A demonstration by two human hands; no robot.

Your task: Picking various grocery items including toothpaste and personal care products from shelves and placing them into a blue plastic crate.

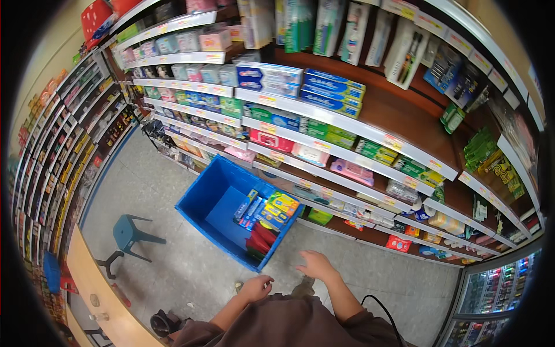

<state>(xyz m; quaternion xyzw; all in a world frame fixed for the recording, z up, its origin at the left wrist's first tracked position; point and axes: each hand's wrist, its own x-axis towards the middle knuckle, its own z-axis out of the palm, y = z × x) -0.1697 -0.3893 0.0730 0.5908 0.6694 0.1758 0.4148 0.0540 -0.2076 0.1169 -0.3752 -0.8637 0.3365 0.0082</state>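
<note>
My left hand (257, 288) hangs before my body with its fingers loosely curled, and nothing shows in it. To its right my right hand (318, 264) is held out over the floor, empty, thumb and fingers apart. Just beyond both hands, touching neither, a blue plastic crate (225, 210) rests at a slant by the shelves. Inside it, blue toothpaste-like boxes (253, 210) lie beside several yellow boxes (279, 206). Long red items (261, 238) with green parts lie at the crate's near end; what they are is unclear.
Stocked shelves (329, 115) run along the far side, holding toothpaste boxes (331, 91) and hanging toothbrushes (299, 26). A teal stool (128, 234) stands left of the crate, near a wooden counter (97, 282). Glass-door coolers (494, 286) are at right. A black cable (386, 310) curves beside me.
</note>
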